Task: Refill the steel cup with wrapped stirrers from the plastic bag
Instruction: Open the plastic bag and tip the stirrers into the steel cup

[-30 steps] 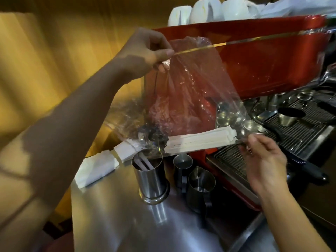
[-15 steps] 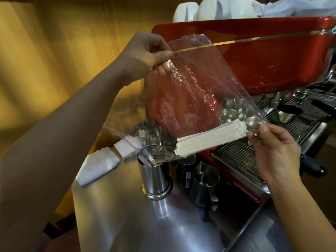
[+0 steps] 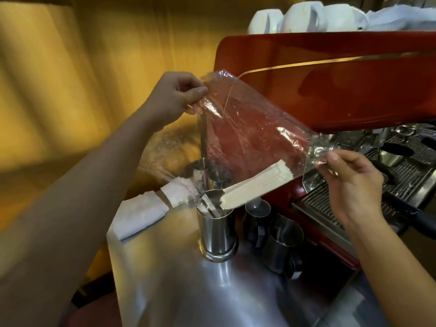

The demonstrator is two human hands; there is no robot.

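A clear plastic bag [image 3: 247, 135] hangs tilted over the counter, its open mouth low on the left above the steel cup [image 3: 216, 230]. My left hand [image 3: 174, 95] pinches the bag's upper left corner. My right hand [image 3: 351, 182] grips the bag's raised right end. Inside the bag a bundle of white wrapped stirrers [image 3: 257, 185] slopes down to the left, its lower end at the cup's rim. The tall steel cup stands on the steel counter [image 3: 179, 286] and holds a few stirrers.
Two small steel pitchers [image 3: 283, 241] stand just right of the cup. A red espresso machine [image 3: 330, 86] with a drip grate [image 3: 405, 171] fills the right side, white cups on top. Folded white cloths [image 3: 139, 215] lie left of the cup, near the counter's edge.
My right hand has lifted the bag's right end higher. The stirrer bundle has tilted and slid down left, its lower end now at the cup's rim.
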